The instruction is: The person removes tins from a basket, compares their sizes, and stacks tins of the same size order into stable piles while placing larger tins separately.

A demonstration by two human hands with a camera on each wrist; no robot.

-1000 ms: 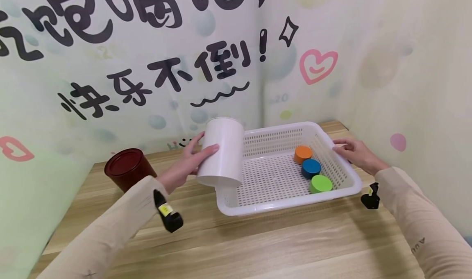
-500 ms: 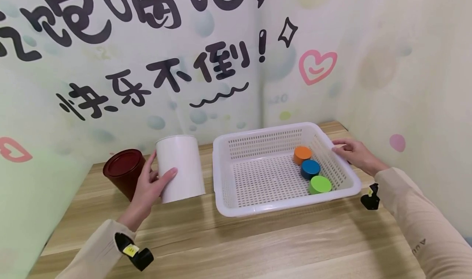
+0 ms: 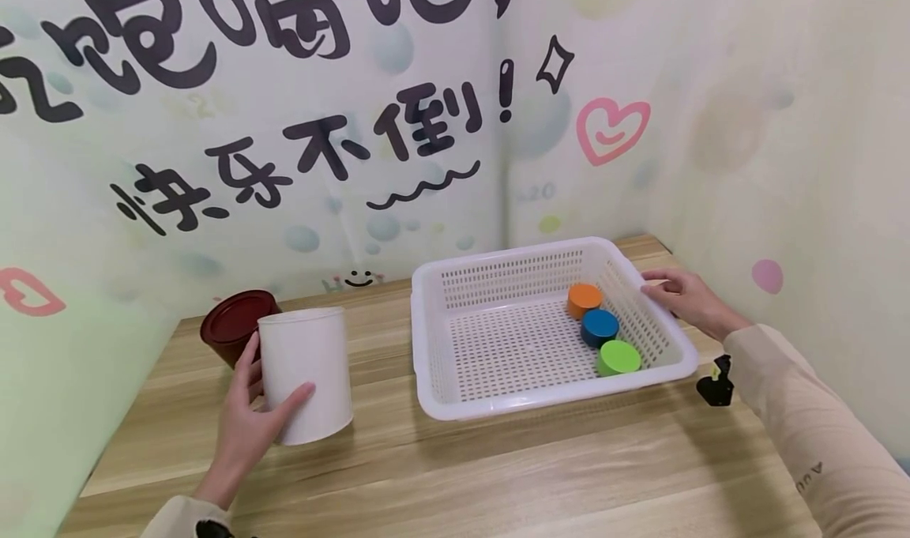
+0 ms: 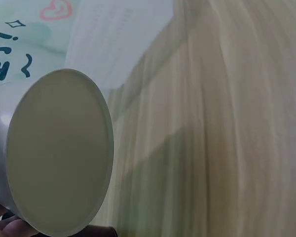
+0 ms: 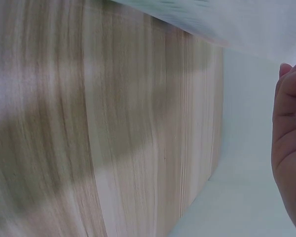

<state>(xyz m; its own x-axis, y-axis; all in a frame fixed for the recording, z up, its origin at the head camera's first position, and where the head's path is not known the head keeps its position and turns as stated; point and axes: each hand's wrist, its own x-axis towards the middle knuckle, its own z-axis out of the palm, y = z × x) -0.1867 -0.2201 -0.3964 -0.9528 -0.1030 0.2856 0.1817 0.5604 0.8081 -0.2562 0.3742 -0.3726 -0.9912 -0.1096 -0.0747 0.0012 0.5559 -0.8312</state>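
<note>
My left hand (image 3: 245,423) grips a white cylindrical canister (image 3: 307,376) at the left of the table, thumb across its front and fingers around its left side. In the left wrist view, the canister's flat, pale round end (image 4: 59,153) faces the camera, and a few fingers (image 4: 12,228) show at its lower edge. At the right, my right hand (image 3: 688,299) pinches the rim of a white perforated plastic basket (image 3: 526,402). Inside the basket, toward its right side, lie an orange disc (image 3: 584,301), a blue disc (image 3: 599,329) and a green disc (image 3: 618,358).
A dark red canister (image 3: 238,318) stands behind the white one, partly hidden by it. The wooden table (image 3: 498,475) meets a printed fabric wall (image 3: 355,246) at the back. Another wall (image 3: 817,206) rises on the right.
My left hand has carried the white canister from above the basket's left end leftward and lower, toward the front left. The right hand and basket stay in place.
</note>
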